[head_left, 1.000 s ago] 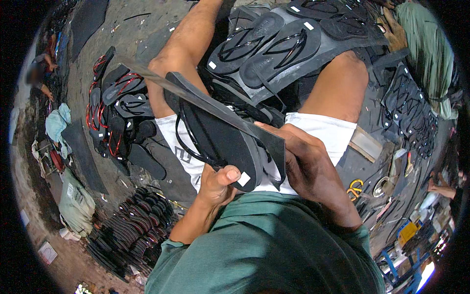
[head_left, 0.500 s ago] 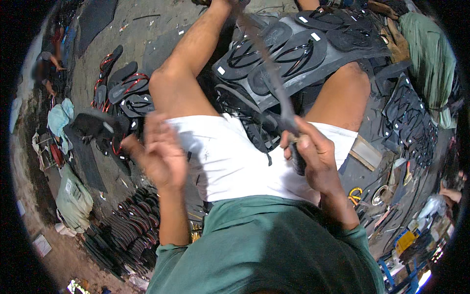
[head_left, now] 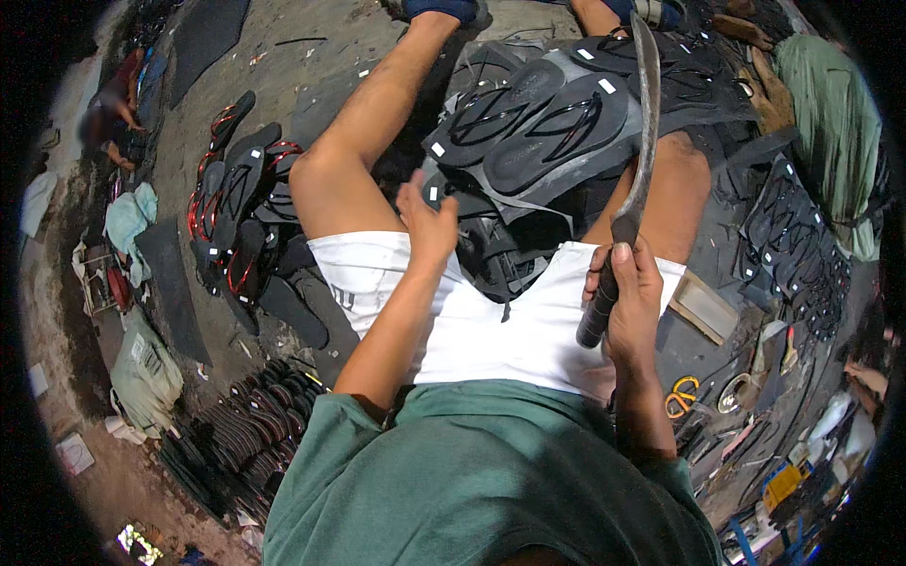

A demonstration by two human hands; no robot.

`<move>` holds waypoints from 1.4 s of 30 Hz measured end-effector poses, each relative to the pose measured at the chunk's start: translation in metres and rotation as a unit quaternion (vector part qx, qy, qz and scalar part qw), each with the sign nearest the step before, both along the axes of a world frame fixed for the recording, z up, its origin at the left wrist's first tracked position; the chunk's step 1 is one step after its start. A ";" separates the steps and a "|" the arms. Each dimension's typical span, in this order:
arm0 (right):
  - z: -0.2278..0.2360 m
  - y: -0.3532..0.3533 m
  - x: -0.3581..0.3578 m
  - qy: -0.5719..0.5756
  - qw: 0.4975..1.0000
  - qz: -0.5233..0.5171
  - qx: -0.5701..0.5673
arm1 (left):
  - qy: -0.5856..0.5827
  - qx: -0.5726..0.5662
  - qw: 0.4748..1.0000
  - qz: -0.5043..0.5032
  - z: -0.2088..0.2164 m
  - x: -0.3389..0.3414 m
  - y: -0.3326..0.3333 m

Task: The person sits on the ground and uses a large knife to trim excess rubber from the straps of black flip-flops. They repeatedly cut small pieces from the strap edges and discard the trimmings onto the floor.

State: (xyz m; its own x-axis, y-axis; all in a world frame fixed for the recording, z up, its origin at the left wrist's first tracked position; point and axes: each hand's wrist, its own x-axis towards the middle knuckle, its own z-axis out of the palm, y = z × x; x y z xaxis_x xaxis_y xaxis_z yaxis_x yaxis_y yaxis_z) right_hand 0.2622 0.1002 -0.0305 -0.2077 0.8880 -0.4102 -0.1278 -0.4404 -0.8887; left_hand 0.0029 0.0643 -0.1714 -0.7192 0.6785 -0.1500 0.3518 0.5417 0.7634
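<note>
My right hand (head_left: pixel 630 292) grips the dark handle of a long curved knife (head_left: pixel 647 123). Its blade points up and away, above my right thigh. With fingers apart and nothing in it, my left hand (head_left: pixel 429 222) reaches over my left thigh, close to the dark pile between my legs. Beyond it, black flip-flops (head_left: pixel 562 132) with glossy straps and small white labels lie on a grey rubber piece (head_left: pixel 595 179). Dark scraps (head_left: pixel 491 255) hang in the shadow between my knees, too dim to make out fully.
Black flip-flops with red straps (head_left: pixel 241 189) lie to my left, above a stack of dark soles (head_left: pixel 250 424). On the right are more flip-flops (head_left: pixel 793 226), a green sack (head_left: pixel 821 123), a framed rectangular block (head_left: pixel 703 309) and orange-handled scissors (head_left: pixel 681 396). Another person (head_left: pixel 123 113) is at far left.
My left hand has swung from the left side in toward the middle. A dark flip-flop seen blurred at left now rests among the others there. The knife has swung rightward, more upright.
</note>
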 end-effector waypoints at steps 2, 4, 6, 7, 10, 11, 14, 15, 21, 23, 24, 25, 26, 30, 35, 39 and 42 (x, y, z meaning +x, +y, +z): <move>0.002 0.001 -0.005 0.006 1.000 0.007 0.017 | -0.060 -0.053 0.991 0.106 -0.001 -0.010 0.019; 0.005 0.003 -0.012 0.009 1.000 0.016 0.026 | -0.176 -0.031 0.974 0.137 -0.045 -0.029 0.018; 0.004 0.007 -0.009 -0.002 0.999 0.005 0.039 | -0.123 -0.193 0.958 0.170 -0.039 -0.014 0.037; 0.008 0.008 -0.009 -0.003 0.999 0.008 0.048 | -0.206 -0.169 0.953 0.146 -0.050 -0.027 0.027; 0.009 0.014 -0.002 0.010 0.997 -0.004 0.074 | -0.407 -0.107 0.905 0.071 -0.050 -0.050 0.008; 0.008 0.015 -0.001 0.019 0.996 -0.011 0.082 | -0.426 -0.052 0.900 0.081 -0.032 -0.046 0.000; 0.008 0.015 -0.002 0.039 0.997 -0.010 0.063 | -0.416 0.065 0.896 0.143 0.076 -0.016 -0.033; 0.006 0.015 -0.002 0.035 0.997 -0.005 0.062 | -0.370 0.073 0.910 0.171 0.119 -0.003 -0.038; 0.008 0.018 -0.035 -0.027 0.997 0.071 0.027 | -0.249 0.267 0.910 0.198 0.215 -0.064 -0.126; 0.014 0.017 -0.057 -0.001 0.994 0.102 0.023 | -0.304 0.315 0.882 0.174 0.210 -0.081 -0.155; 0.017 0.019 -0.063 -0.027 0.989 0.145 0.030 | -0.332 0.331 0.864 0.183 0.204 -0.078 -0.155; 0.018 0.019 -0.072 -0.016 0.988 0.145 0.048 | -0.361 0.345 0.845 0.190 0.197 -0.078 -0.154; 0.023 0.022 -0.073 -0.048 0.979 0.187 0.066 | -0.392 0.340 0.840 0.157 0.186 -0.082 -0.153; 0.028 0.023 -0.068 -0.073 0.967 0.232 0.074 | -0.494 0.419 0.753 0.113 0.146 -0.065 -0.118; 0.025 0.015 -0.062 -0.078 0.972 0.208 0.078 | -0.704 0.314 0.628 0.109 0.129 0.060 -0.074; 0.029 0.002 -0.062 -0.074 0.977 0.158 0.120 | -0.691 0.287 0.656 0.098 0.142 0.059 -0.058; 0.038 -0.001 -0.056 -0.106 0.971 0.177 0.118 | -0.662 0.288 0.689 0.064 0.144 0.054 -0.056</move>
